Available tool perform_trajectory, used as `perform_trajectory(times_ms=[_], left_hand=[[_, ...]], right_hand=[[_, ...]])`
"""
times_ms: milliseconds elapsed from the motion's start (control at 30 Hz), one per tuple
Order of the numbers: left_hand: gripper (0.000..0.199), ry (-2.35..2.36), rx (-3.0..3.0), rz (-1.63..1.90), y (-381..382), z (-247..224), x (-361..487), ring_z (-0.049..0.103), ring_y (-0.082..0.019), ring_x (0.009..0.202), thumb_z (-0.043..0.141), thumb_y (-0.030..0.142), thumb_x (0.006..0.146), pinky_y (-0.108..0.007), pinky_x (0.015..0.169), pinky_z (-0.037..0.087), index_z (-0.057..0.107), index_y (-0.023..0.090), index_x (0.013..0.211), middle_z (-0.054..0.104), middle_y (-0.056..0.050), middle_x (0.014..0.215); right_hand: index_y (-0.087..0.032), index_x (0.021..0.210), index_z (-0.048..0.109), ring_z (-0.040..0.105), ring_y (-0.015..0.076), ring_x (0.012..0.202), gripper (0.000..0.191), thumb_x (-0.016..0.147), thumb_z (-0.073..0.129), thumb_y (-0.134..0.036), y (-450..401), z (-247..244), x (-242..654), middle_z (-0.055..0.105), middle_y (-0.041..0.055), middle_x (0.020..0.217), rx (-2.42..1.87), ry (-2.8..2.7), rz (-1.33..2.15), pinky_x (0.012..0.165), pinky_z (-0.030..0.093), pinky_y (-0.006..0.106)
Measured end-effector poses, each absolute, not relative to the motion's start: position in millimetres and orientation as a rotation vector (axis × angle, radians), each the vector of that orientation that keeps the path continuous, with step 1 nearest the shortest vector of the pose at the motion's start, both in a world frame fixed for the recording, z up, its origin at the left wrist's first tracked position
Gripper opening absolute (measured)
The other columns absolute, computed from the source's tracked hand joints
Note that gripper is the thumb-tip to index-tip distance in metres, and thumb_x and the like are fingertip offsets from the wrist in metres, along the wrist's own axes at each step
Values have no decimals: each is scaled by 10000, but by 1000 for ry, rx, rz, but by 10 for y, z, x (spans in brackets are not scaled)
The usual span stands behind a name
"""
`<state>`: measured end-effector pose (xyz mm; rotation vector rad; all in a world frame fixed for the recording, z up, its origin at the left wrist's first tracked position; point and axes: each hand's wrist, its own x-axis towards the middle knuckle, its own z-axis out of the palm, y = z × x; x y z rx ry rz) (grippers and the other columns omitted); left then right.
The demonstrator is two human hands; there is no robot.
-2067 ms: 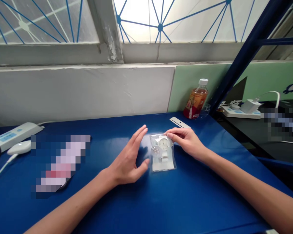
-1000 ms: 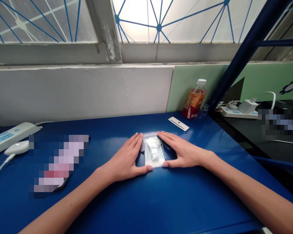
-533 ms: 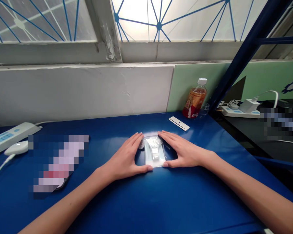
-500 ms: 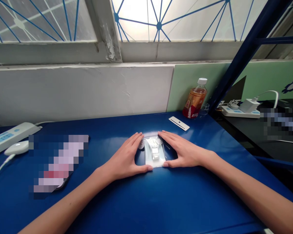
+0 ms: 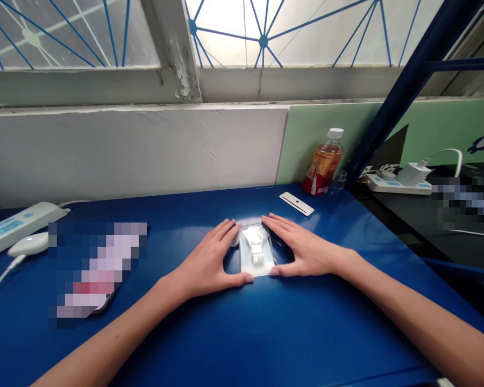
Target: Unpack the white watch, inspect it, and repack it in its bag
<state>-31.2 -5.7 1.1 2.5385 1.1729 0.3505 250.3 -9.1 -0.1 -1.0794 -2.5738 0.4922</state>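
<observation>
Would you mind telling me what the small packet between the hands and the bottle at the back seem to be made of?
The packet looks like thin, clear, glossy plastic film: it glares under the light and a white watch shows through. The bottle seems clear plastic with a white cap, since amber liquid is visible inside; glass cannot be ruled out.

a clear packet [image 5: 257, 250] lay on the table [image 5: 266, 333] between the left hand [image 5: 210, 263] and right hand [image 5: 302, 250]; a bottle [image 5: 324, 164] stood behind, rightward.
</observation>
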Motion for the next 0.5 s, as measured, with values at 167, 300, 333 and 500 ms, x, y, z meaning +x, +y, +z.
perform_trajectory(times_ms=[167,300,333,500], left_hand=[[986,1180,2549,348,-59,13,-311,214,-371,1458,640,718,742,-533,1153,275,307,195,1508,261,-152,1583],[1002,1200,2557,305,-61,39,-303,205,-367,1461,616,736,747,-531,1155,273,292,176,1513,253,-163,1584],[1006,1203,2558,296,-63,46,-299,202,-367,1462,610,740,749,-531,1154,274,288,171,1514,252,-166,1584],[1011,1190,2578,283,-77,51,-288,192,-361,1466,586,744,766,-526,1161,262,252,168,1527,239,-165,1588]], right_hand=[[-93,1538,230,196,366,1467,1055,761,649,-669,-91,29,2493,257,212,1575,-1109,-2582,509,1154,287,546],[-89,1539,222,194,358,1469,1061,764,633,-685,-91,40,2491,246,211,1579,-1122,-2597,506,1160,279,536],[-98,1542,216,197,357,1469,1058,766,631,-686,-90,37,2492,248,208,1580,-1117,-2596,506,1159,281,537],[-108,1546,205,203,355,1467,1047,775,629,-677,-86,24,2503,254,207,1579,-1110,-2597,499,1158,285,532]])
